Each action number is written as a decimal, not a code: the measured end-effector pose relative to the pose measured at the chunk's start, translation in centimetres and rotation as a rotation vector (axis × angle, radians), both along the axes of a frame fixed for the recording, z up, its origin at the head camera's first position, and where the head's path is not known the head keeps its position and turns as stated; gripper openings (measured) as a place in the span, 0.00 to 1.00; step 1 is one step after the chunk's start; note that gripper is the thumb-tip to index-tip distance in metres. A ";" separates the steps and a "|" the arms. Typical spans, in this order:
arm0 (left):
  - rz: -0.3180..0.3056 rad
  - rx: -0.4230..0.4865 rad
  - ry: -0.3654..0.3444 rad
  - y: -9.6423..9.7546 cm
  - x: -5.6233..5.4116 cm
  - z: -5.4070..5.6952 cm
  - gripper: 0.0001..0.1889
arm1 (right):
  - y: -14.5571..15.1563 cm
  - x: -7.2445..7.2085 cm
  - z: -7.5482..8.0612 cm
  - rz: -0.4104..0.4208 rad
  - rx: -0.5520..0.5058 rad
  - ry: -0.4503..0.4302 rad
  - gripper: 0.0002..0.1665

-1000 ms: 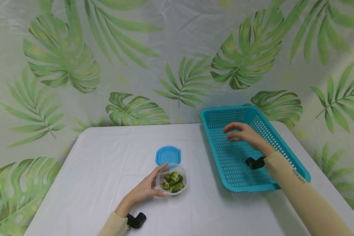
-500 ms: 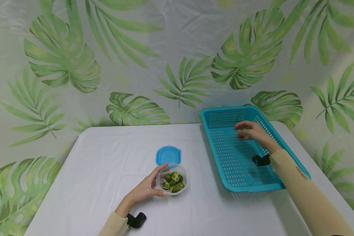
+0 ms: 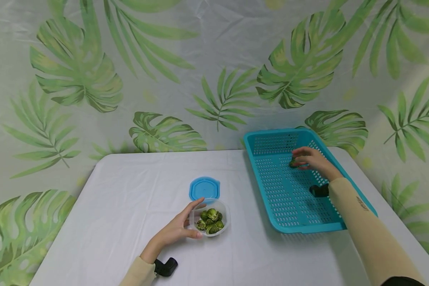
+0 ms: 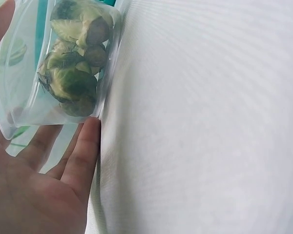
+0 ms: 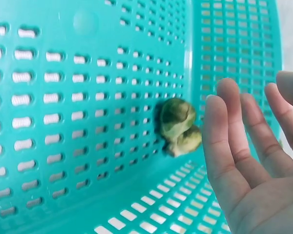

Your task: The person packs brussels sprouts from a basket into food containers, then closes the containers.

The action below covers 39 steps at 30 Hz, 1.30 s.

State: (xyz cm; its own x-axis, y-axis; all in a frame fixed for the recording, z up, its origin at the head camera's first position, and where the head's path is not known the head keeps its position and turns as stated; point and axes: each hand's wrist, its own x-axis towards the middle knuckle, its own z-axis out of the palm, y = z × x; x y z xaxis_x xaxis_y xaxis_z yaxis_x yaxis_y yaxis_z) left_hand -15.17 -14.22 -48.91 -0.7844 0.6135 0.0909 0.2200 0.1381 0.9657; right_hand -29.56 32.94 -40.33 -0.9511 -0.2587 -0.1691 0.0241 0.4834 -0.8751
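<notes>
My left hand [image 3: 176, 228] holds a clear plastic container [image 3: 226, 210] on the table, thumb on the near side and fingers around the far side. Inside it lie several green Brussels sprouts [image 3: 211, 221]; in the left wrist view, the sprouts [image 4: 68, 78] show through its wall, with my fingertips at its base. Inside the turquoise basket [image 3: 271, 202] is my right hand [image 3: 312, 162], fingers spread and loosely bent, nothing between them. Just beyond its fingertips in the right wrist view, two Brussels sprouts [image 5: 178, 119] lie against each other on the perforated basket floor.
A blue lid [image 3: 204, 187] lies flat on the white-clothed table [image 3: 128, 190], just behind the container. The basket's raised walls surround my right hand. A leaf-patterned curtain [image 3: 221, 47] hangs behind the table.
My right hand has shifted to the right within the basket, and a sprout now shows beside its fingers. The left hand and container have stayed in place.
</notes>
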 end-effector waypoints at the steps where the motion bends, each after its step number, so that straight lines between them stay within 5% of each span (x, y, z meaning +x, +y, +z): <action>1: 0.001 0.000 0.000 0.0 0.0 0.0 0.49 | 0.0 -0.1 -0.1 -0.001 0.005 -0.007 0.26; 18: 0.004 -0.003 -0.018 0.1 0.1 0.1 0.50 | 0.5 -1.2 -1.5 -0.072 0.114 -0.083 0.28; 39: 0.012 -0.008 -0.028 0.1 0.2 0.2 0.49 | 0.3 -1.4 -2.4 -0.008 0.217 -0.118 0.29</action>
State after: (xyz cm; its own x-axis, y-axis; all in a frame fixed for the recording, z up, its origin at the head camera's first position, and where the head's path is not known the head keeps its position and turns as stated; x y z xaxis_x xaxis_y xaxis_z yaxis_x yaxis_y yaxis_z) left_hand -15.01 -14.12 -48.74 -0.7938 0.6049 0.0633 0.1907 0.1487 0.9703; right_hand -31.01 33.21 -42.77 -0.9233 -0.1968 -0.3299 0.1245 0.6593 -0.7415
